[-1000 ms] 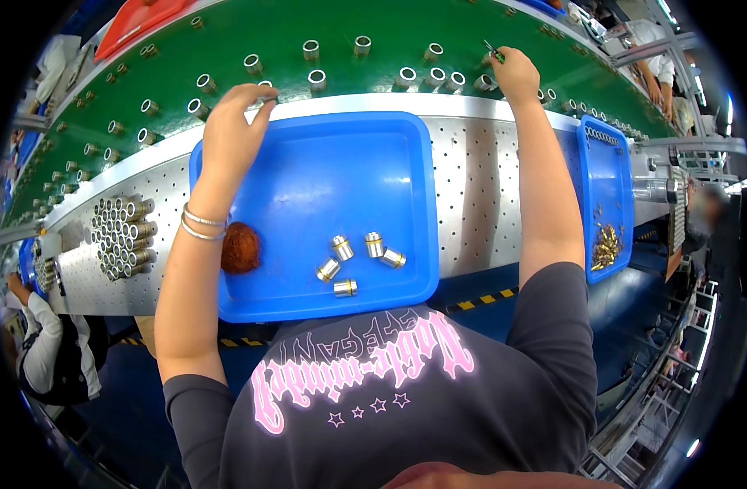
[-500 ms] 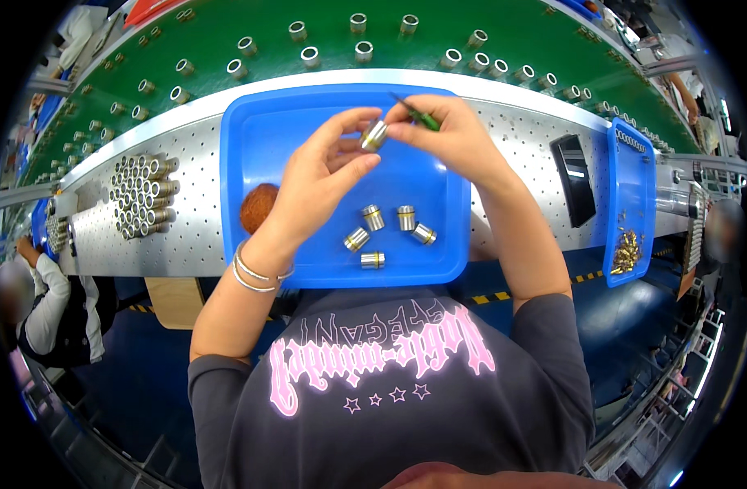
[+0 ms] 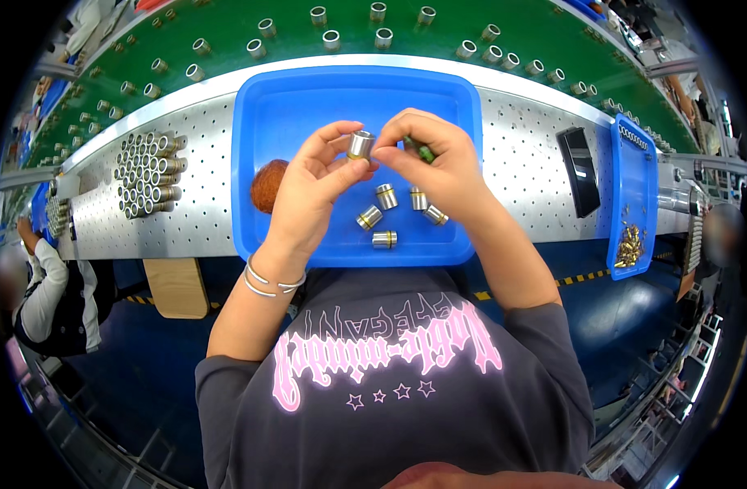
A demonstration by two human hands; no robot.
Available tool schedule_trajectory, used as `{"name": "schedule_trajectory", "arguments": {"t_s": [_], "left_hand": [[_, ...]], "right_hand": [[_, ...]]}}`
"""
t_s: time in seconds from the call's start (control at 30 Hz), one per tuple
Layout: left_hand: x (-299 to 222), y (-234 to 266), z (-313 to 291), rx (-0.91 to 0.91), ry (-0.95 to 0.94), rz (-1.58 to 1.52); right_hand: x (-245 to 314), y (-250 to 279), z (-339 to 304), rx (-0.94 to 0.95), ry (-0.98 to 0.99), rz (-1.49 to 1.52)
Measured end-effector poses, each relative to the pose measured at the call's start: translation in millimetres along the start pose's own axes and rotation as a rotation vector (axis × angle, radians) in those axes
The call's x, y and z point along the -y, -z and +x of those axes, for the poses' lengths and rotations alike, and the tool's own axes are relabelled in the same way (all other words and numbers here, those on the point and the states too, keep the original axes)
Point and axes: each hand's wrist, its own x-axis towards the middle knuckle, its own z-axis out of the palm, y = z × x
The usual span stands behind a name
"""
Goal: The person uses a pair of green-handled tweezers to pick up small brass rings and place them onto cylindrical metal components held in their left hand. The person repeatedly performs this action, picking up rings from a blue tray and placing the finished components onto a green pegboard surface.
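Note:
Over a blue tray, my left hand holds a short silver metal sleeve with a brass-coloured band near its lower end. Thumb and fingertips grip it almost upright, with its open end up. My right hand keeps a green-handled tool tucked in its curled fingers. Its thumb and forefinger are pinched together against the right side of the sleeve's band; whether something small is between them is hidden. Several similar banded sleeves lie in the tray below. Beside my left wrist rests a rusty-brown fibrous ball.
Packed sleeves stand on the perforated metal bench at left. To the right are a black flat object and a smaller blue tray with brass pieces. Spaced sleeves stand on the green conveyor beyond.
The sleeve has gone from tilted to nearly upright in my left hand. My right hand has lowered and curled, so the tool's dark pointed tip no longer shows. The whole view has shifted slightly.

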Motion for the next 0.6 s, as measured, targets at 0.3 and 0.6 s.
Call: {"name": "schedule_trajectory", "arguments": {"t_s": [0.3,0.6], "left_hand": [[-1,1,-3,0.046,0.083,-0.278],[-3,3,0,-0.008,0.115,-0.322]], "right_hand": [[-6,-10,-8,-0.073,-0.091,0.324],[-6,-3,-14,-0.197,-0.05,0.151]]}}
